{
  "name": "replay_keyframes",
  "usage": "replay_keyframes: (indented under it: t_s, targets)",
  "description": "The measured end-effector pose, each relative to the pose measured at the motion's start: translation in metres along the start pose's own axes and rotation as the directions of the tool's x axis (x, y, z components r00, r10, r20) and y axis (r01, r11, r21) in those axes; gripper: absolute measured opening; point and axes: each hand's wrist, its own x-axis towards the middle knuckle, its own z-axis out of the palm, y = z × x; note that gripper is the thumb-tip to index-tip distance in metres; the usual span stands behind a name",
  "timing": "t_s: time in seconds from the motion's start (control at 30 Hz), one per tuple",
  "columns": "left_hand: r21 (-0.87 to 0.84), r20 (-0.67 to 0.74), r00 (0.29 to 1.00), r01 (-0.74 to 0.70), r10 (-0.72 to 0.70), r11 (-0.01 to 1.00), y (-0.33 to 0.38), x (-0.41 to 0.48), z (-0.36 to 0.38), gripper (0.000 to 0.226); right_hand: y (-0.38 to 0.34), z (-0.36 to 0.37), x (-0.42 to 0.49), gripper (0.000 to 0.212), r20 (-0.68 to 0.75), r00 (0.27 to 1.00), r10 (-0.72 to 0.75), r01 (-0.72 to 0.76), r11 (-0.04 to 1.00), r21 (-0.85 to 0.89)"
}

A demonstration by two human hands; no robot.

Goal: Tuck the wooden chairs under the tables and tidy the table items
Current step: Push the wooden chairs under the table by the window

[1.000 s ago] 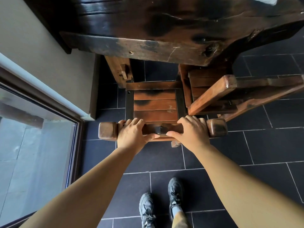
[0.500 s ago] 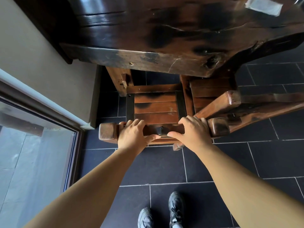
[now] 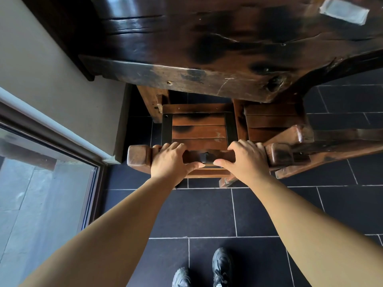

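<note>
Both hands are clamped on the top rail of a wooden chair (image 3: 200, 131) that stands on the dark tiled floor (image 3: 269, 214), its slatted seat partly under the edge of the thick dark worktop (image 3: 207, 59). The left hand (image 3: 172, 161) wraps the rail left of centre, the right hand (image 3: 246, 160) right of centre; on each, the fingers (image 3: 176, 147) curl over the far side and the thumb presses the near face, so both are closed on the rail.

The chair looks like solid, chunky timber: heavy, rigid, not fragile, and likely to drag on the tiles rather than glide. The rail gives a firm two-handed hold, and hands spaced either side of its middle should keep the push straight.

A second chair (image 3: 290, 137) sits just beside it on the right, its own rail touching or nearly touching this one, so a crooked shove could knock them together. A pale flat item (image 3: 344, 10) lies on the worktop at the far right.
</note>
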Motion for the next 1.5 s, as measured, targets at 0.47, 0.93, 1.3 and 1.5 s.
replay_keyframes:
  t_s: [0.47, 0.93, 1.3, 1.5]
  targets:
    - [0.026, -0.031, 0.999, -0.008, 0.009, 1.0, -0.001, 0.045, -0.004, 0.054, 0.006, -0.002, 0.044, 0.088, -0.015, 0.999, -0.029, 0.028, 0.999, -0.04]
    - [0.046, -0.016, 1.0, -0.016, 0.017, 0.999, 0.0, 0.056, -0.008, 0.053, 0.008, -0.001, 0.059, 0.084, -0.001, 1.0, -0.021, 0.021, 0.998, -0.051]
    - [0.057, 0.109, 0.994, -0.028, 0.022, 0.998, 0.0, 0.06, -0.018, 0.058, 0.005, -0.015, 0.06, 0.067, 0.129, 0.991, -0.039, 0.047, 0.997, -0.064]
    - [0.108, 0.34, 0.937, -0.121, 0.078, 0.987, 0.004, 0.027, -0.052, 0.091, -0.003, -0.055, 0.032, 0.083, 0.345, 0.934, -0.094, 0.12, 0.991, -0.055]
